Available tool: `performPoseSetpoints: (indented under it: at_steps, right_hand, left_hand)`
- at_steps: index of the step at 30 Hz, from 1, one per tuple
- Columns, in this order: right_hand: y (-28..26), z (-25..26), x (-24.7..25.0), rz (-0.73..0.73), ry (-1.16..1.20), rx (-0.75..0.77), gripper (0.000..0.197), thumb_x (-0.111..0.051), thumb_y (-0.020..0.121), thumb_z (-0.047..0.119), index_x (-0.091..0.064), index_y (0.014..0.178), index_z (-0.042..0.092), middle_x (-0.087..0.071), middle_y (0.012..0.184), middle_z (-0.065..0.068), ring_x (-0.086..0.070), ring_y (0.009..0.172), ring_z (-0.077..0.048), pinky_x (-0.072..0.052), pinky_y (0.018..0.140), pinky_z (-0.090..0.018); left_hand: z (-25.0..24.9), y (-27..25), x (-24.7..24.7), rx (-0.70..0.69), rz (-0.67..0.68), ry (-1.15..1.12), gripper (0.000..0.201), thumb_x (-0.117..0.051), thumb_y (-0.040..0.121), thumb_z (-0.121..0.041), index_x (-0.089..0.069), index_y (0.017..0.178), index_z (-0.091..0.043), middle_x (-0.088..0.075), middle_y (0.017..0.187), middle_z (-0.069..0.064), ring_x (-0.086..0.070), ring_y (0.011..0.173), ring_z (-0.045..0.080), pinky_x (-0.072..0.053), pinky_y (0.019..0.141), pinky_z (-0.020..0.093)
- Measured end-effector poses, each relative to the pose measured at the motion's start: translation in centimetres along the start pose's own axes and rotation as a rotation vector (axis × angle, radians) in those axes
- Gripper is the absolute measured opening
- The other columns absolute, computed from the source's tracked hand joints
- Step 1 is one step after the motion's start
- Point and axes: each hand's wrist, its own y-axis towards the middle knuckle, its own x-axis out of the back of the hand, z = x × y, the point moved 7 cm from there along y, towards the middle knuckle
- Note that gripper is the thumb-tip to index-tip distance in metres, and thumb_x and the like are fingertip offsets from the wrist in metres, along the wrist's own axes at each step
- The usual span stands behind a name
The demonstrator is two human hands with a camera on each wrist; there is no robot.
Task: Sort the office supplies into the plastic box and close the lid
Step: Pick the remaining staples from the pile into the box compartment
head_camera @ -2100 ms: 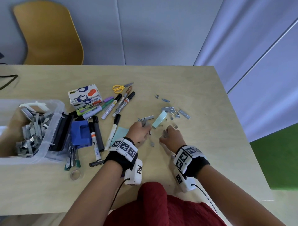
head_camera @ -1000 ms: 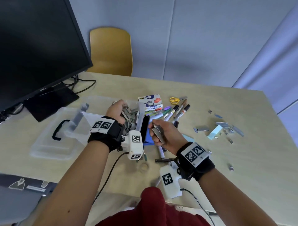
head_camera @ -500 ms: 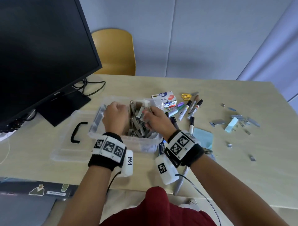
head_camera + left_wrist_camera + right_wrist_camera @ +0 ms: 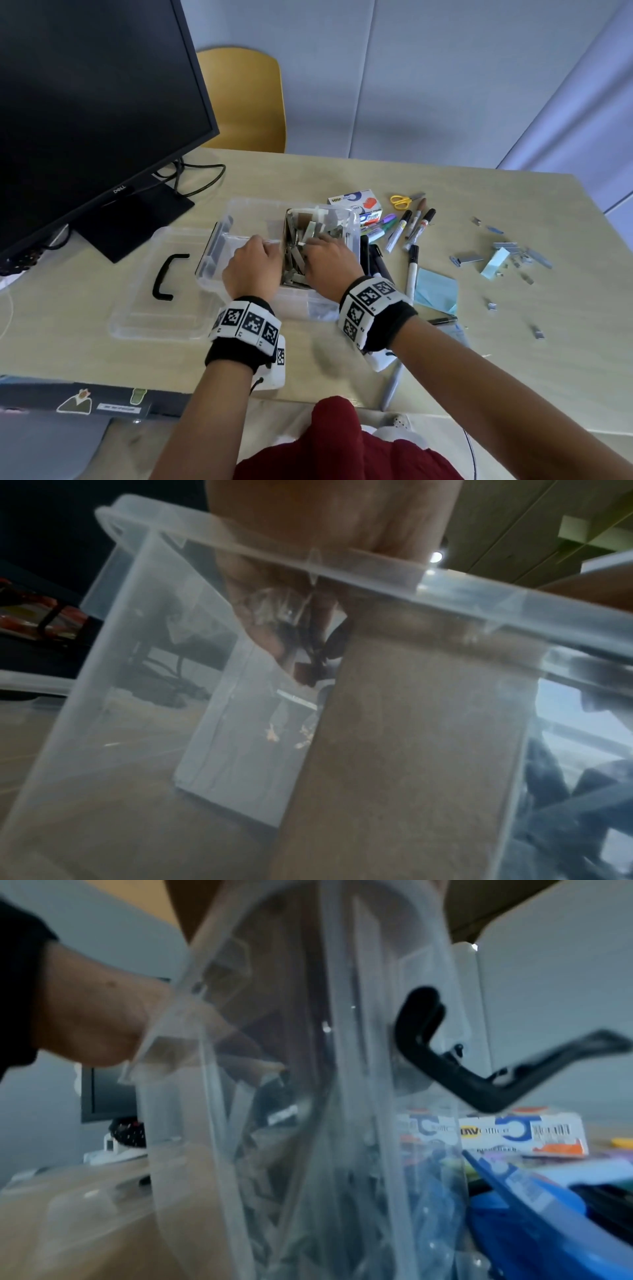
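Observation:
The clear plastic box [image 4: 239, 205] stands open mid-table, with its lid [image 4: 144, 308] and black handle [image 4: 168, 277] lying flat to its left. A brown cardboard divider [image 4: 411, 750] splits the box, and grey staple strips [image 4: 294, 263] fill the right part. My left hand [image 4: 251, 265] reaches over the near rim beside the divider. In the left wrist view its fingers [image 4: 274, 631] are bunched downward, with small dark staple pieces at the tips. My right hand [image 4: 329, 262] is dipped into the staple pile, and its fingers are hidden.
A monitor [image 4: 85, 102] stands at the back left, with cables behind the box. Right of the box lie markers [image 4: 407, 229], yellow scissors [image 4: 402, 200], a tape box [image 4: 356, 202], blue sticky notes [image 4: 436, 289] and several loose staple strips [image 4: 507, 257]. A yellow chair [image 4: 246, 102] is beyond the table.
Both hands picked up staple strips at the right of the table and carried them left to the box. They now sit lower inside it, the right hand in the pile.

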Motion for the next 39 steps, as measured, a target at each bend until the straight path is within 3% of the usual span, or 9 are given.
performPoseSetpoints:
  at_steps: [3,9,11,13,18,24,29,36,39]
  right_hand:
    - [-0.4,0.1,0.0,0.022,0.022,0.062,0.028,-0.04,0.09,0.021,-0.064,0.106,0.018,-0.063,0.109,-0.004,-0.055,0.105,-0.026,-0.044,0.078,-0.032]
    - [-1.8,0.6,0.2,-0.102,0.134,0.234,0.036,-0.036,0.085,0.019,-0.069,0.089,0.007,-0.07,0.089,-0.005,-0.061,0.086,-0.026,-0.05,0.085,-0.038]
    - [-2.5,-0.2,0.6,-0.167,0.219,0.238,0.032,-0.041,0.083,0.014,-0.069,0.09,0.002,-0.071,0.093,-0.01,-0.064,0.091,-0.03,-0.05,0.092,-0.043]
    - [-3.7,-1.3,1.3,-0.203,0.339,0.249,0.037,-0.037,0.08,0.009,-0.068,0.094,-0.005,-0.07,0.099,-0.017,-0.064,0.099,-0.034,-0.045,0.098,-0.036]
    - [-8.0,-8.5,2.9,-0.316,0.481,0.071,0.033,-0.04,0.082,0.005,-0.065,0.101,-0.004,-0.066,0.107,-0.018,-0.06,0.103,-0.034,-0.04,0.092,-0.029]
    - [-13.8,-21.6,4.6,-0.296,0.42,-0.344,0.027,-0.05,0.084,-0.001,-0.066,0.106,0.001,-0.066,0.108,-0.014,-0.058,0.103,-0.03,-0.037,0.086,-0.023]
    - [-19.5,-30.2,4.1,-0.142,0.323,-0.566,0.028,-0.055,0.083,0.002,-0.064,0.11,0.005,-0.067,0.108,-0.01,-0.058,0.102,-0.027,-0.039,0.091,-0.028]
    - [-24.2,-34.5,1.7,0.146,0.258,-0.519,0.025,-0.06,0.083,0.012,-0.066,0.108,0.009,-0.063,0.11,-0.007,-0.055,0.106,-0.022,-0.034,0.091,-0.022]
    - [-25.1,-35.3,1.1,0.19,0.257,-0.48,0.024,-0.062,0.081,0.008,-0.066,0.104,0.009,-0.058,0.111,-0.007,-0.053,0.106,-0.022,-0.033,0.09,-0.022]
  left_hand:
    - [0.1,0.1,-0.1,0.01,-0.008,0.004,0.03,-0.037,0.096,-0.028,-0.059,0.103,-0.009,-0.065,0.101,0.012,-0.058,0.094,0.03,-0.034,0.07,0.032]
    - [0.0,0.0,0.2,0.074,-0.061,-0.07,0.025,-0.04,0.094,-0.025,-0.059,0.102,-0.012,-0.063,0.098,0.008,-0.048,0.081,0.023,-0.034,0.07,0.031]
    - [-0.2,0.0,0.3,0.1,-0.104,-0.19,0.022,-0.042,0.093,-0.021,-0.059,0.102,-0.011,-0.062,0.098,0.006,-0.048,0.082,0.021,-0.036,0.071,0.031]
    - [-1.1,-0.2,0.5,0.063,-0.172,-0.31,0.018,-0.044,0.092,-0.017,-0.058,0.101,-0.01,-0.061,0.1,0.006,-0.053,0.086,0.022,-0.039,0.072,0.032]
    - [-7.8,-1.8,-0.6,-0.14,-0.209,-0.455,0.017,-0.046,0.087,-0.009,-0.058,0.098,-0.004,-0.063,0.101,0.013,-0.056,0.095,0.029,-0.043,0.078,0.034]
    - [-18.1,-5.7,-7.0,-0.4,0.065,-0.451,0.014,-0.05,0.087,-0.006,-0.063,0.09,-0.003,-0.066,0.091,0.012,-0.06,0.086,0.025,-0.042,0.073,0.027]
    - [-23.7,-9.6,-14.2,-0.521,0.329,-0.291,0.015,-0.048,0.086,-0.005,-0.063,0.088,-0.003,-0.065,0.093,0.013,-0.059,0.09,0.029,-0.048,0.077,0.038]
    - [-28.3,-14.1,-23.0,-0.619,0.568,0.029,0.016,-0.046,0.088,-0.005,-0.056,0.101,-0.006,-0.054,0.11,0.011,-0.053,0.103,0.028,-0.042,0.078,0.035]
    - [-29.7,-15.2,-26.1,-0.67,0.643,0.139,0.028,-0.047,0.089,-0.001,-0.05,0.116,-0.003,-0.045,0.126,0.013,-0.049,0.113,0.031,-0.044,0.09,0.039]
